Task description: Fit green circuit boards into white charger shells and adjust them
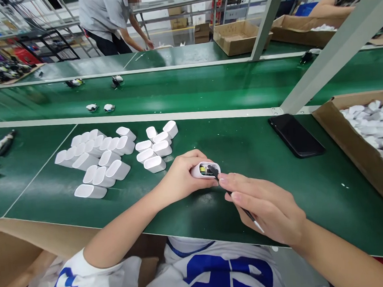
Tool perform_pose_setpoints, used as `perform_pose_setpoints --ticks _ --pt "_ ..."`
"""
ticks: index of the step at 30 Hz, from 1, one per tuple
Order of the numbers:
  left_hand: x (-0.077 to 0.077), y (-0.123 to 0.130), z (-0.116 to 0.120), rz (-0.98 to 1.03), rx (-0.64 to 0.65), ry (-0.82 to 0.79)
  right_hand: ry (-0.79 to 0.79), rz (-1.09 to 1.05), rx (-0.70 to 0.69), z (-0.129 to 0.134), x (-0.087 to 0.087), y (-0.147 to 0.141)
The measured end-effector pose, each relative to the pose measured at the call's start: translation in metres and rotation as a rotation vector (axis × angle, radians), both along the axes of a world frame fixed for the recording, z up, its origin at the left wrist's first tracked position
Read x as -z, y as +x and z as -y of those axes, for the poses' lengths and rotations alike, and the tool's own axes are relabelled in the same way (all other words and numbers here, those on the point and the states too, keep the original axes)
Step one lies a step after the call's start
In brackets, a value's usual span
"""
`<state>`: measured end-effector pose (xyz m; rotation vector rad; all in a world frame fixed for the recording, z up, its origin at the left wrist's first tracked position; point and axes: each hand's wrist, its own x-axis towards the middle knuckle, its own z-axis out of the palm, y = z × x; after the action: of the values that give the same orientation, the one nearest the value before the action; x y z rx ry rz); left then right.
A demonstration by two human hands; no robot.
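My left hand (183, 174) is wrapped round a white oval plastic housing (198, 171), its open end tilted toward me. Inside the housing a circuit board with a yellow part shows. In my right hand (264, 202) is a thin black cable (245, 210) with a bare whitish end pointing down toward me. The cable's other end runs into the housing's opening, where a dark piece sits. Just left of my left hand stand several white housings (155, 163), with a larger group of white housings (110, 173) farther left.
A black phone (296, 135) lies at right, beside a cardboard box (359, 158) full of white parts. Beyond a white rail runs a green belt (188, 91) bearing small assemblies (109, 107). A metal post (332, 46) slants at right. Across the belt, a person (104, 18) leans over the bench.
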<state>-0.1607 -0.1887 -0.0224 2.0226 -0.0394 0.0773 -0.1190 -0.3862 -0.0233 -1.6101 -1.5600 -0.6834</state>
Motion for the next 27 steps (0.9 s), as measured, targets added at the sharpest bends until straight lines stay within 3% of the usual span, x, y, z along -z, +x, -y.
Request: perform_pose_setpoints --ticks 6,8,11,15,19,23,27 --pt "-0.003 -0.003 -0.005 0.081 -0.005 -0.028 0.018 -0.166 0.17 0.005 -0.004 0.009" --pt "-0.011 0.0 -0.015 0.13 -0.054 0.0 0.098 -0.178 0.203 0.003 -0.003 0.018" --pt "-0.03 0.014 -0.039 0.155 -0.155 0.146 0.054 -0.077 0.238 -0.008 0.005 0.027" --pt "-0.057 0.058 -0.078 -0.022 -0.297 0.429 -0.181 0.029 0.162 -0.022 0.022 0.027" --pt "-0.071 0.121 -0.107 -0.113 -0.372 0.591 -0.351 0.006 0.141 -0.023 0.037 0.027" --pt "-0.075 0.164 -0.109 -0.224 -0.432 0.71 -0.5 -0.035 0.186 -0.024 0.062 0.031" --pt "-0.071 0.176 -0.093 -0.269 -0.47 0.812 -0.544 0.116 0.244 -0.04 0.096 0.04"
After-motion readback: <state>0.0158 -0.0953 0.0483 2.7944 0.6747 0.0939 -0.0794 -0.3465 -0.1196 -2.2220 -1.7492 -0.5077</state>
